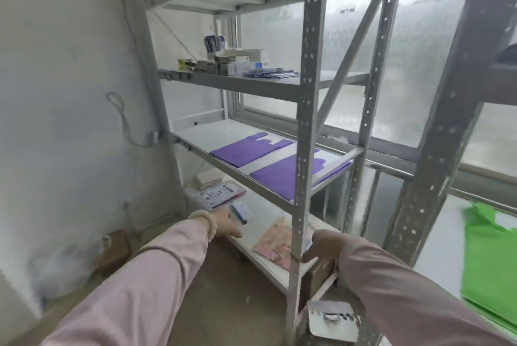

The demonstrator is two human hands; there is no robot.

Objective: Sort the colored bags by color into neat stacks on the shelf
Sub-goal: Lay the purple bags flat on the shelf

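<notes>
Two flat stacks of purple bags lie on the middle shelf [195,133]: one stack [246,149] further back, the other [282,175] nearer, partly behind the metal upright. A stack of green bags [489,259] lies on the neighbouring rack at the right edge. My left hand [225,224] reaches out in front of the lower shelf, fingers relaxed and holding nothing. Beside the upright's lower part is my right hand [321,245], its fingers loose and empty.
The grey metal upright [305,149] stands between my hands and the shelves. The lower shelf carries a pink patterned packet [275,242], papers and a small card. Boxes [235,63] fill the upper shelf. A cardboard box [114,247] sits on the floor by the wall.
</notes>
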